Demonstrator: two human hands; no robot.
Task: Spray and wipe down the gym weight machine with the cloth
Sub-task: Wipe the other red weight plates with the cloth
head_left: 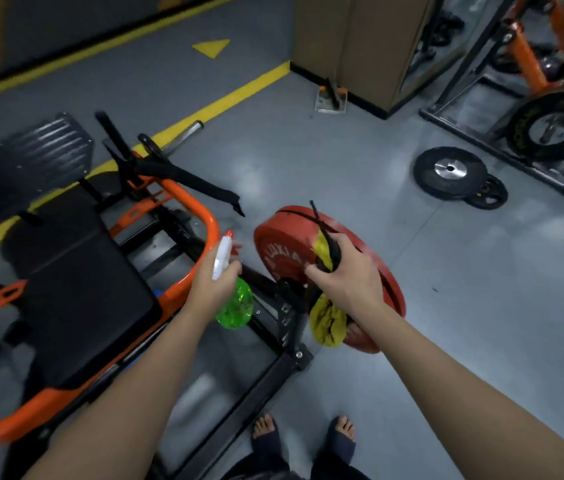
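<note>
My left hand [216, 282] grips a green spray bottle [237, 304] with a white and orange trigger head pointing toward the red weight plate [284, 247]. That plate sits on the sleeve of an orange and black weight machine [183, 289], which has a black seat pad [76, 282]. My right hand [346, 271] holds a yellow and black cloth [327, 325] against the plate's face; the cloth hangs below my palm and sticks up above my fingers. A faint mist hangs near the plate.
Two black plates [453, 174] lie on the grey floor to the right. Another orange machine with a loaded plate [554, 124] stands at the far right. A brown pillar [349, 46] rises at the back. Yellow floor lines [225, 98] run behind. My bare feet [303, 431] are at the bottom.
</note>
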